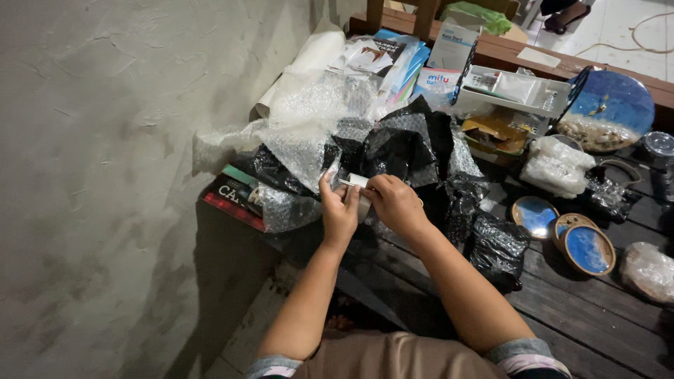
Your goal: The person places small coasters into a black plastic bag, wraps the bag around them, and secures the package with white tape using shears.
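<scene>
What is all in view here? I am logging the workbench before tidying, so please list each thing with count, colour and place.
tape roll: one, white, between both hands
clear bubble wrap: a heap, clear, left of centre
black bubble wrap: several pieces, black, centre
round coasters: three, blue with wood rims, right
large round plate: one, blue and sandy, upper right
wrapped bundle: one, whitish, beside the plate
white tray: one, top centre
table: one, dark wooden slats
left hand: on the tape roll
right hand: on the tape roll
</scene>
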